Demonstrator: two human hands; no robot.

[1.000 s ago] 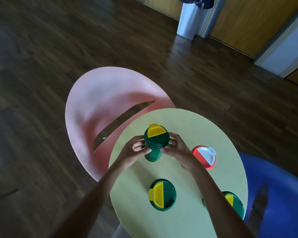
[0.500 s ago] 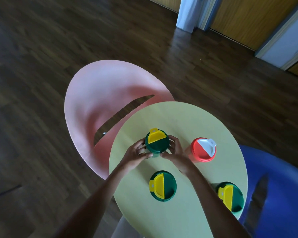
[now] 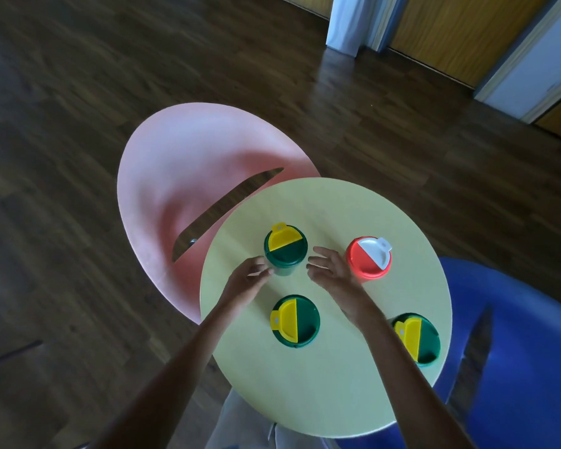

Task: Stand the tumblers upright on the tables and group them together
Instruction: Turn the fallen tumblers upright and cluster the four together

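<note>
Four tumblers stand upright on the round table [image 3: 321,384], apart from one another. The left hand [image 3: 245,281], loosely spread, touches the upper green tumbler [image 3: 285,249]; the right hand [image 3: 332,270], spread, hovers between it and the red tumbler [image 3: 368,259]. The lower-right tumbler [image 3: 423,338], at the rim, is partly hidden behind the forearm; bare tabletop lies below the middle tumbler [image 3: 296,320].

A second earlier, both hands held the far green tumbler [image 3: 285,249] lifted clear of the round yellow surface [image 3: 334,377]; half a second on, it had been lowered between them. By now it stood upright on its own, and the grip had been given up. The left hand [image 3: 245,283] had opened, its fingers [image 3: 262,270] just beside the tumbler's near wall, whether touching could not be told. The right hand [image 3: 332,273] had drawn back, its spread fingers [image 3: 319,262] apart from the tumbler.
</note>
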